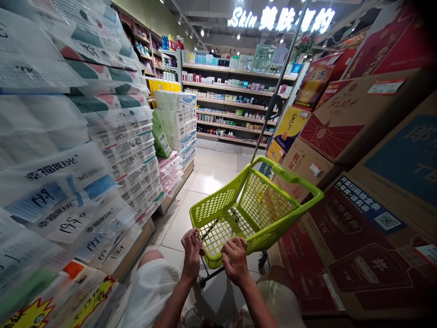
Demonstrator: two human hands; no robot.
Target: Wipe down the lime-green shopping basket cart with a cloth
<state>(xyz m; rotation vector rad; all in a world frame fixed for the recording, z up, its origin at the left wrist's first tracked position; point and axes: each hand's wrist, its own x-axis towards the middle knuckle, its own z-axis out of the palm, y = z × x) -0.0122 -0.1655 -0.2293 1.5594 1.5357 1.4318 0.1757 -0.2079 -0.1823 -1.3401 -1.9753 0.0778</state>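
A lime-green plastic shopping cart (pixel 269 212) stands in front of me, its lattice basket holding nothing that I can see. My right hand (pixel 235 260) is closed over the basket's near rim, knuckles up. At the near left corner, my left hand (pixel 191 253) has its fingers curled against the rim. Part of its grip is hidden, and a small dark reddish patch shows by its fingers. A thin metal pole (pixel 273 100) with a black clip rises from the cart's far end.
Stacked packs of tissue paper (pixel 119 155) line the left side. Cardboard liquor cartons (pixel 327 123) are piled close on the right, near the cart. Ahead, a tiled floor (pixel 208 175) leads to shelves of boxed cosmetics (pixel 232 84) under a lit sign (pixel 283 19).
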